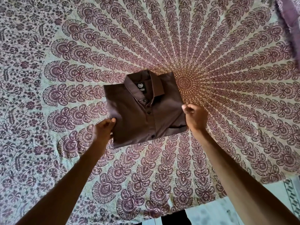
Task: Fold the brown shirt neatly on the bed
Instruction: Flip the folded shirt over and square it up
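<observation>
The brown shirt [138, 120] lies folded into a compact rectangle near the middle of the bed [65, 46], front side up, just left of the round centre of the sheet's mandala print. Its collar [155, 85] points to the far side, with a black label [140, 88] showing inside the neck and a row of dark buttons [148, 112] running down toward the near edge. The rectangle sits slightly turned, its near left corner closest to the viewer. The left hand [103, 129] pinches the shirt's left edge close to the near corner, thumb on top of the cloth and fingers under it. The right hand [196, 116] is curled at the shirt's right edge with the thumb tip touching the cloth; whether any cloth is caught inside the fingers cannot be told. Both forearms reach in from the near side, well apart, with the shirt between them. Patterned sheet spreads flat and wide on every side of the shirt, most of all to the far side and to the left. The bed's near edge cuts across the near right corner, where a pale floor [267, 192] shows below it. A purple cloth [290, 25] lies at the far right corner, well apart from the shirt.
</observation>
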A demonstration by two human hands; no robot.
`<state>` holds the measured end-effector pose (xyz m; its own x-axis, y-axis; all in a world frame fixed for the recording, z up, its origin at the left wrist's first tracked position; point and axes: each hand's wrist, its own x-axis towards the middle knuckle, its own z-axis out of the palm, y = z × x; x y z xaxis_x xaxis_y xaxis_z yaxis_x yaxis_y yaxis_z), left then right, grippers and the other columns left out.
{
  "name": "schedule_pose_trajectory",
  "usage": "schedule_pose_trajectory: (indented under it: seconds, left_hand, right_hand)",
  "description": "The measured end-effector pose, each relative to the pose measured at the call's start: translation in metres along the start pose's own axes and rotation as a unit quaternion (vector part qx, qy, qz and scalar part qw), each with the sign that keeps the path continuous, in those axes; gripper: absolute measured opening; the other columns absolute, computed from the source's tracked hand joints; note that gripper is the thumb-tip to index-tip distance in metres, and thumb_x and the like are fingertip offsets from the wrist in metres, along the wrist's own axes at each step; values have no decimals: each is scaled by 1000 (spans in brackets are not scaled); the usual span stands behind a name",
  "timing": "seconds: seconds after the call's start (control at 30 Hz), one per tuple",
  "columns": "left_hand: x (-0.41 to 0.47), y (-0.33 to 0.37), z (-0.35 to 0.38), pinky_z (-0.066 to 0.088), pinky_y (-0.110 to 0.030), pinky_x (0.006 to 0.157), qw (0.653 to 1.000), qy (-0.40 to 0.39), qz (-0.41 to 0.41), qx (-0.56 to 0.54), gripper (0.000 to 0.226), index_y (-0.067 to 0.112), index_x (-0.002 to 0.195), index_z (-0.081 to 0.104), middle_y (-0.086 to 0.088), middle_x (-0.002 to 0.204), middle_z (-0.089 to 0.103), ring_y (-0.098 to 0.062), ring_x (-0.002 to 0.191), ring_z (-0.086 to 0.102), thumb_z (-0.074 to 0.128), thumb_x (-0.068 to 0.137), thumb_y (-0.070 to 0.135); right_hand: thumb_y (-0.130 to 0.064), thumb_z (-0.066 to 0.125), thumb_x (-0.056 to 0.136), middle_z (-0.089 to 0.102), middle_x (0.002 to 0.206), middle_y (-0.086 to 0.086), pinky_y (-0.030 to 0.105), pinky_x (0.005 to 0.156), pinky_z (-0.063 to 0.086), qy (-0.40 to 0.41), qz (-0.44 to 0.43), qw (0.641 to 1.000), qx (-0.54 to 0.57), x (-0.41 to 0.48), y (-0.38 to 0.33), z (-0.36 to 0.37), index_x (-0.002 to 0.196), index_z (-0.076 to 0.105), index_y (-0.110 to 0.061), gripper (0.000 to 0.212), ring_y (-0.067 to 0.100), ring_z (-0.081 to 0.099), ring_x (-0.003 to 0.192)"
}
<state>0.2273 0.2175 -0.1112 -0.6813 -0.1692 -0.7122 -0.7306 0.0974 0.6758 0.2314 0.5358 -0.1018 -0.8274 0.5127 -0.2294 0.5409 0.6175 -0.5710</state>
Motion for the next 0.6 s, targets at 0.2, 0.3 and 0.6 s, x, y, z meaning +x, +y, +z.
schedule_pose_trajectory:
  seconds: [0.2, 0.3, 0.6]
  left_hand:
    - [11, -4, 3, 57, -58, 69, 995, 73, 12, 69, 33, 18, 68, 65, -18, 77, 64, -26, 72, 61, 63, 84, 47]
    - [13, -2, 4, 58, -50, 68, 994, 97, 12, 46, 33, 18, 69, 63, -14, 76, 64, -26, 74, 60, 62, 86, 46]
    - [6, -5, -2, 51, -19, 47, 999, -12, -30, -28, 22, 16, 74, 53, 8, 58, 61, -5, 54, 59, 55, 96, 17]
  right_hand:
    - [-30, 66, 90, 73, 79, 7, 32, 59, 47, 16, 71, 996, 61, 9, 13, 14, 84, 73, -8, 24, 20, 63, 68]
    - [-29, 64, 92, 60, 62, 3, 31, 55, 35, -11, 61, 993, 98, 10, 21, 16, 66, 63, -12, 31, 20, 51, 61]
    - [-10, 70, 86, 70, 79, 2, 18, 56, 55, -105, 145, 955, 237, -19, 26, 2, 97, 73, -3, 14, 3, 64, 59]
